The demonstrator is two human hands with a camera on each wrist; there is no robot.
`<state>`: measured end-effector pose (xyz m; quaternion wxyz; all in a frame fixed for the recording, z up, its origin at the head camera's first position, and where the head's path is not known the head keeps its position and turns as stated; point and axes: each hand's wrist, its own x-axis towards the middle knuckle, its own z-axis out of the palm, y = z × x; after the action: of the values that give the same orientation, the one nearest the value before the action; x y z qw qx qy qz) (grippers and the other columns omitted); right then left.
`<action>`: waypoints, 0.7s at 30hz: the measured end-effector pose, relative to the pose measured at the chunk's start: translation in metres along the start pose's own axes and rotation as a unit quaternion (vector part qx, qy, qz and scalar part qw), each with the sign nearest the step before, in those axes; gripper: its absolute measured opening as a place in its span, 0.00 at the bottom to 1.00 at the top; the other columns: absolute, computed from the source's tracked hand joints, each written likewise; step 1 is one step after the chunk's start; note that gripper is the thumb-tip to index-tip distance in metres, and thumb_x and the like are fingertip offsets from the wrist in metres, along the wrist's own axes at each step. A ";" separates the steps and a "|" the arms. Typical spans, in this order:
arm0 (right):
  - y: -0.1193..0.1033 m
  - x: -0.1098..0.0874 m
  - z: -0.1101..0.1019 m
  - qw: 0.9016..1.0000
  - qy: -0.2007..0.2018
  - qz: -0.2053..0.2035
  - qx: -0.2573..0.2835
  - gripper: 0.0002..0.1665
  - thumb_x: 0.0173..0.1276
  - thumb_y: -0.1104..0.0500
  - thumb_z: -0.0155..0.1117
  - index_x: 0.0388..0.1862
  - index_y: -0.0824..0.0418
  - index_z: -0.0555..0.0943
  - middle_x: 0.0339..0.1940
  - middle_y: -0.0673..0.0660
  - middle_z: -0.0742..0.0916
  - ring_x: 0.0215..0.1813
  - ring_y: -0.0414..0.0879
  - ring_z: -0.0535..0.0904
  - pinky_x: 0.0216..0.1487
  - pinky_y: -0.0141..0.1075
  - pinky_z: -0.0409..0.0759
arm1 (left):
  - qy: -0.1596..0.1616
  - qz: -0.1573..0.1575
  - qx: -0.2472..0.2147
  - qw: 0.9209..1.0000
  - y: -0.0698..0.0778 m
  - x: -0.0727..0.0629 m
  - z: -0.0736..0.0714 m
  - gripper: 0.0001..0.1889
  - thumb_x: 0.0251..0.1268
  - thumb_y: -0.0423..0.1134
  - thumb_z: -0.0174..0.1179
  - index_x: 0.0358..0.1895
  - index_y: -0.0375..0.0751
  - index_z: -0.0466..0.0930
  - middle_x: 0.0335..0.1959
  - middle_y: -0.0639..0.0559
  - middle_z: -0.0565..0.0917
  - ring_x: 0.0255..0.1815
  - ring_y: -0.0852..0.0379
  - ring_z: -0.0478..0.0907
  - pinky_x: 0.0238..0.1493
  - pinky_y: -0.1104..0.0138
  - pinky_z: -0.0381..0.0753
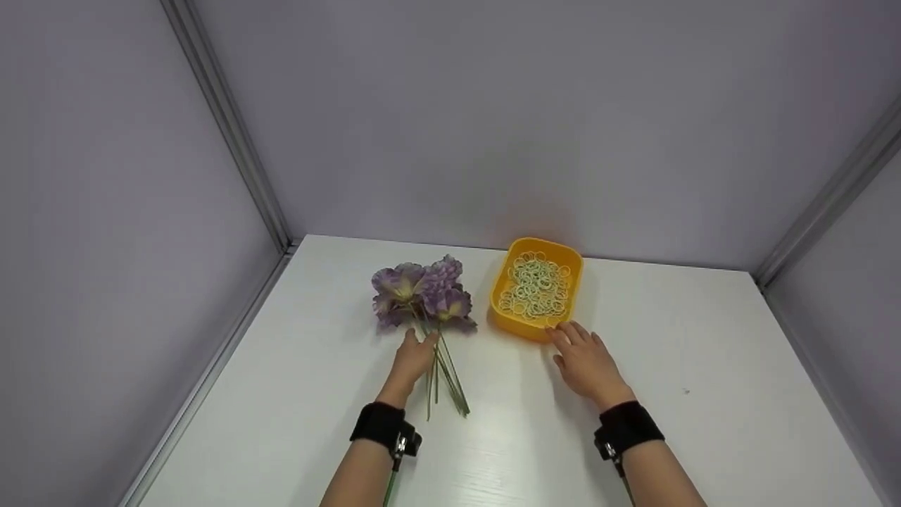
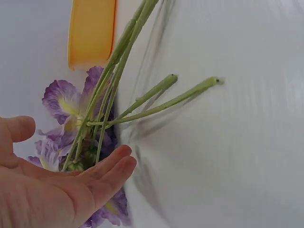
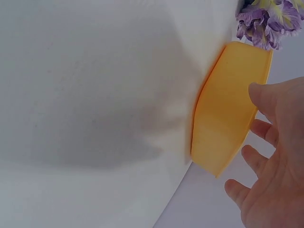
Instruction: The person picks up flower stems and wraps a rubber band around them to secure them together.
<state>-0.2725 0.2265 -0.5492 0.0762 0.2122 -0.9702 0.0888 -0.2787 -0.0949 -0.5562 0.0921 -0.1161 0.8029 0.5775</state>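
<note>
The left hand (image 1: 413, 359), fingers extended and empty, lies beside the stems (image 2: 202, 87) of purple flowers (image 1: 442, 290) on the counter (image 1: 281, 394), the right hand (image 1: 590, 366) relaxed and unclosed by the yellow box (image 1: 522, 327) of pale bands (image 1: 538, 285): seemingly a reaching step, the next move calling for a gentle pinch.

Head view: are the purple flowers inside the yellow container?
No, the purple flowers lie on the white table, beside the yellow container.
</note>
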 end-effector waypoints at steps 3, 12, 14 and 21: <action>0.005 -0.003 -0.001 1.000 -0.004 0.010 -0.003 0.29 0.69 0.62 0.64 0.68 0.63 0.71 0.66 0.64 0.73 0.70 0.64 0.64 0.62 0.64 0.63 | -0.009 -0.016 -0.060 0.998 -0.001 0.004 0.002 0.39 0.76 0.50 0.46 0.75 0.26 0.40 0.76 0.29 0.47 0.76 0.36 0.46 0.72 0.47 0.50; 0.020 -0.018 -0.005 0.998 -0.028 0.041 0.025 0.31 0.71 0.63 0.60 0.72 0.62 0.67 0.72 0.63 0.69 0.73 0.62 0.60 0.65 0.65 0.56 | -0.034 -0.054 -0.218 0.974 -0.001 0.017 0.004 0.34 0.76 0.43 0.49 0.74 0.28 0.45 0.22 0.49 0.66 0.19 0.57 0.61 0.32 0.62 0.66; 0.024 -0.023 -0.006 0.998 -0.031 0.047 0.024 0.31 0.71 0.63 0.61 0.72 0.62 0.67 0.72 0.63 0.69 0.74 0.61 0.60 0.66 0.65 0.56 | -0.045 -0.061 -0.254 0.964 -0.002 0.019 0.005 0.34 0.75 0.41 0.50 0.74 0.28 0.45 0.23 0.49 0.68 0.19 0.58 0.64 0.30 0.63 0.66; 0.009 -0.022 -0.014 0.995 -0.030 0.091 0.021 0.31 0.71 0.64 0.60 0.72 0.63 0.67 0.72 0.64 0.69 0.73 0.63 0.60 0.66 0.65 0.56 | -0.105 -0.097 -0.325 0.935 -0.002 0.054 -0.017 0.25 0.72 0.33 0.53 0.65 0.31 0.54 0.40 0.40 0.73 0.38 0.48 0.78 0.44 0.55 0.75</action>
<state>-0.2549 0.2464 -0.5415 0.0339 0.1269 -0.9853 0.1094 -0.3304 -0.1160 -0.5678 0.1888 -0.1561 0.5417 0.8041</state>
